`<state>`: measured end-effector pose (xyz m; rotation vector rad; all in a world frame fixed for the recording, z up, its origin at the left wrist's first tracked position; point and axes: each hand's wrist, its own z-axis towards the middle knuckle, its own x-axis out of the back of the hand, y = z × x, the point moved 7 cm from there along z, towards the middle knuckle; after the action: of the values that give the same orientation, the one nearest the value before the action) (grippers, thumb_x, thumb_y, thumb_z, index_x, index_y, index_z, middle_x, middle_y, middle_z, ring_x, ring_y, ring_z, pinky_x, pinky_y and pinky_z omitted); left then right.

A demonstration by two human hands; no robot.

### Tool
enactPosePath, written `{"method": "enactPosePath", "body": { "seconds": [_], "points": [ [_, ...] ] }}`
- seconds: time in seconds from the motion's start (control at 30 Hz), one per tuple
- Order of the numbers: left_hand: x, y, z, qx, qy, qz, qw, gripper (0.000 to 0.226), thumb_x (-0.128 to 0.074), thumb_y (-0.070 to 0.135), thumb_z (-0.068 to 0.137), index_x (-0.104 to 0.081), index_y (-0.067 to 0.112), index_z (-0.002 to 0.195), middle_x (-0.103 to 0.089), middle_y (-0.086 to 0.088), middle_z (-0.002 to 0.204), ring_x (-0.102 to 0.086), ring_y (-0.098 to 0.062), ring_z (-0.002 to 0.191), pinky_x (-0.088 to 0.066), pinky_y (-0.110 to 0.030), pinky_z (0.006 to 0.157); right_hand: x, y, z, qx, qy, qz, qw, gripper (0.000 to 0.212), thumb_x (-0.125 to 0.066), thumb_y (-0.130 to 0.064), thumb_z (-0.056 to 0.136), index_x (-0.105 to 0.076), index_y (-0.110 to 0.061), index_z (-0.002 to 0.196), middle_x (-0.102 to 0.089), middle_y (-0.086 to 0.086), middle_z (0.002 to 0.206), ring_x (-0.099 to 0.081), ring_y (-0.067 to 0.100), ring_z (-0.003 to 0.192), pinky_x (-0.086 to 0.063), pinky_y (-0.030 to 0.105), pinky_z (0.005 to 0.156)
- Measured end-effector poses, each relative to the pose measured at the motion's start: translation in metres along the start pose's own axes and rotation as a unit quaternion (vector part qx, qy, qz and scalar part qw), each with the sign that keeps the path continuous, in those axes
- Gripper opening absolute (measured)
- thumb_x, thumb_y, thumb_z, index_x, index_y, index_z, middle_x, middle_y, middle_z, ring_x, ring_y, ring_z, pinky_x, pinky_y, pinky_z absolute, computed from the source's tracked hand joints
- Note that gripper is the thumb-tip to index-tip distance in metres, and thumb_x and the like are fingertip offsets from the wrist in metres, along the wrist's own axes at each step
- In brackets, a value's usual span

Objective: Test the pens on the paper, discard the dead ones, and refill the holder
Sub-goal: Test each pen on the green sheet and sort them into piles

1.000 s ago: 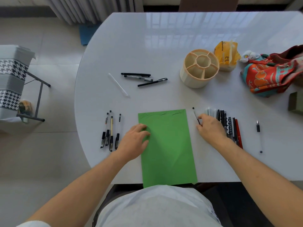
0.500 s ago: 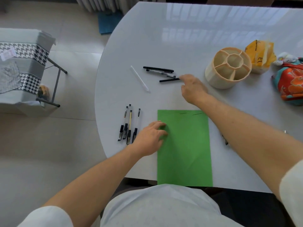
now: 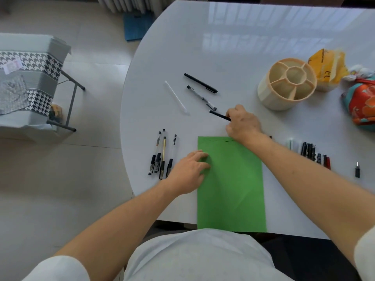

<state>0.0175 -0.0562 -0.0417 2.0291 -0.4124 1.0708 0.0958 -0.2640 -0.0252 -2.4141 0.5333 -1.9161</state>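
Observation:
A green paper (image 3: 231, 185) lies at the table's near edge, with short ink strokes along its top. My left hand (image 3: 188, 173) presses flat on its left edge. Just beyond the paper's top, my right hand (image 3: 243, 123) pinches the right end of a black pen (image 3: 219, 115) that lies on the table. Behind it lie a clear pen (image 3: 200, 97), another black pen (image 3: 200, 83) and a white stick (image 3: 175, 97). The beige compartmented holder (image 3: 269, 98) stands empty at the back right. Several pens (image 3: 161, 157) lie left of the paper, and more pens (image 3: 310, 152) lie to its right.
A single pen (image 3: 357, 172) lies at the far right. A yellow packet (image 3: 326, 67) and a colourful cloth bag (image 3: 361, 104) sit behind and right of the holder. A houndstooth-covered stand (image 3: 30, 78) is on the floor to the left.
My right hand left the pens on the right, reached across to the back group and took hold of the nearest black pen, shifting it slightly. My left hand stayed on the paper.

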Motion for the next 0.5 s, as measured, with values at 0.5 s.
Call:
{"method": "enactPosePath", "body": {
  "seconds": [0.5],
  "points": [
    [0.005, 0.047, 0.021, 0.047, 0.012, -0.120, 0.992, 0.030, -0.049, 0.039, 0.101, -0.058, 0.031, 0.129, -0.066, 0.014, 0.112, -0.060, -0.005, 0.094, -0.050, -0.027, 0.084, -0.033, 0.030, -0.151, -0.177, -0.006, 0.619, 0.765, 0.008, -0.068, -0.014, 0.095, -0.073, -0.011, 0.089, -0.074, 0.010, 0.081, -0.072, 0.022, 0.067, -0.063, 0.037, 0.071]
  ]
}}
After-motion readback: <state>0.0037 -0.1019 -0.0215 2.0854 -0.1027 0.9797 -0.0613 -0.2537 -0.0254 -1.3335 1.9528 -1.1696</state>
